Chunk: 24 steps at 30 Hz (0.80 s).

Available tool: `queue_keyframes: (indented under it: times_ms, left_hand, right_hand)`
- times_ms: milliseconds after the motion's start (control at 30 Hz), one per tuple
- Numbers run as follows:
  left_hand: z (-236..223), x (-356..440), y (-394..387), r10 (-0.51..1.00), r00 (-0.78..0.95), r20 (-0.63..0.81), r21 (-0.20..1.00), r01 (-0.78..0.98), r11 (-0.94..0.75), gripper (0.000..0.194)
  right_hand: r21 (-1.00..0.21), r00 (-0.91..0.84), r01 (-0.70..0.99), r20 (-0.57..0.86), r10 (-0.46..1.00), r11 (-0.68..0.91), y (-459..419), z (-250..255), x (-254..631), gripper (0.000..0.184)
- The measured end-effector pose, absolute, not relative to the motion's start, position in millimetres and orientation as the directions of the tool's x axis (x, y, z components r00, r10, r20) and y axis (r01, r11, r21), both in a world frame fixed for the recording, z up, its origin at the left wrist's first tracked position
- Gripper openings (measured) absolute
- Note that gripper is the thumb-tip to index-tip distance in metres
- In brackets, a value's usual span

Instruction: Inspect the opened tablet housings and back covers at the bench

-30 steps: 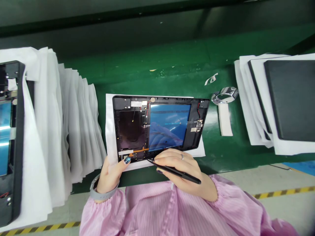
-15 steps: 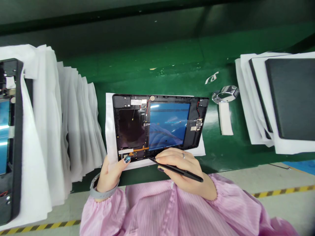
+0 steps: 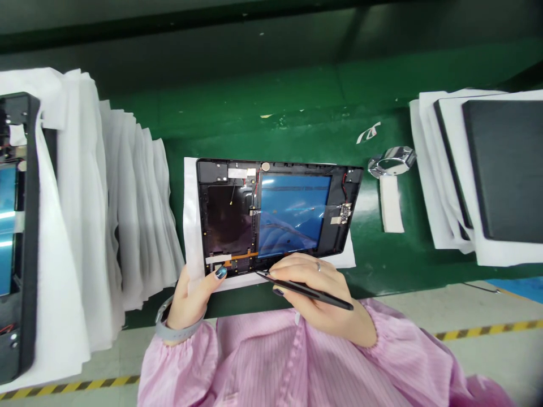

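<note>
An opened tablet frame (image 3: 275,209) with a blue panel and black inner parts lies on a white sheet (image 3: 190,220) on the green bench. My left hand (image 3: 190,297) grips its near left corner, thumb pressed on the frame edge. My right hand (image 3: 314,294) is closed round thin black tweezers (image 3: 305,289), whose tip rests at the frame's near edge by an orange flex strip. Pink sleeves cover both wrists.
A row of white foam sheets (image 3: 127,220) with another open tablet (image 3: 17,226) stands at the left. At the right lies a stack of dark tablets (image 3: 504,169) between white sheets. A shiny metal piece (image 3: 392,160) with a white pad (image 3: 391,212) sits nearby.
The view has shifted slightly; both hands keep their hold, and the tweezers tip stays at the frame's near edge.
</note>
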<state>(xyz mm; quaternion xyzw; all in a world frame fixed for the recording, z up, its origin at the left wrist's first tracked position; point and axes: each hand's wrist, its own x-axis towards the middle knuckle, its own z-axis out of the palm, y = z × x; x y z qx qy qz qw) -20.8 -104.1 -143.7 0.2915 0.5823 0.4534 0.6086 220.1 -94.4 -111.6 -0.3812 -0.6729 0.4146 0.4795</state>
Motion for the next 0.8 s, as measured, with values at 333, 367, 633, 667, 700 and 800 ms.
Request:
queue_keyframes:
  times_ms: [333, 367, 633, 667, 700, 800]
  left_hand:
    - [-140.9, -19.0, -103.7, 0.880, -0.091, -0.466, 0.874, -0.203, 0.441, 0.045]
    - [-140.7, -19.3, -104.0, 0.878, -0.091, -0.471, 0.872, -0.199, 0.447, 0.044]
    - [-142.0, -20.1, -105.1, 0.866, -0.115, -0.487, 0.866, -0.191, 0.462, 0.035]
    - [-141.8, -20.0, -105.0, 0.864, -0.115, -0.490, 0.865, -0.191, 0.465, 0.035]
    - [-141.7, -20.0, -104.9, 0.863, -0.117, -0.492, 0.863, -0.193, 0.467, 0.035]
    - [-142.3, -20.4, -104.9, 0.862, -0.115, -0.493, 0.862, -0.201, 0.466, 0.032]
  right_hand:
    - [-0.912, -0.250, 0.139, 0.344, 0.905, 0.385, -95.3, -110.7, 219.8, 0.016]
    - [-0.910, -0.254, 0.142, 0.347, 0.903, 0.390, -95.1, -110.2, 219.8, 0.015]
    - [-0.879, -0.295, 0.176, 0.382, 0.876, 0.443, -95.0, -109.3, 220.9, 0.019]
    - [-0.867, -0.296, 0.187, 0.398, 0.868, 0.462, -95.4, -109.8, 221.1, 0.018]
    - [-0.851, -0.302, 0.198, 0.419, 0.856, 0.487, -95.8, -110.4, 221.2, 0.017]
    - [-0.779, -0.351, 0.241, 0.486, 0.800, 0.579, -96.6, -111.9, 221.9, 0.013]
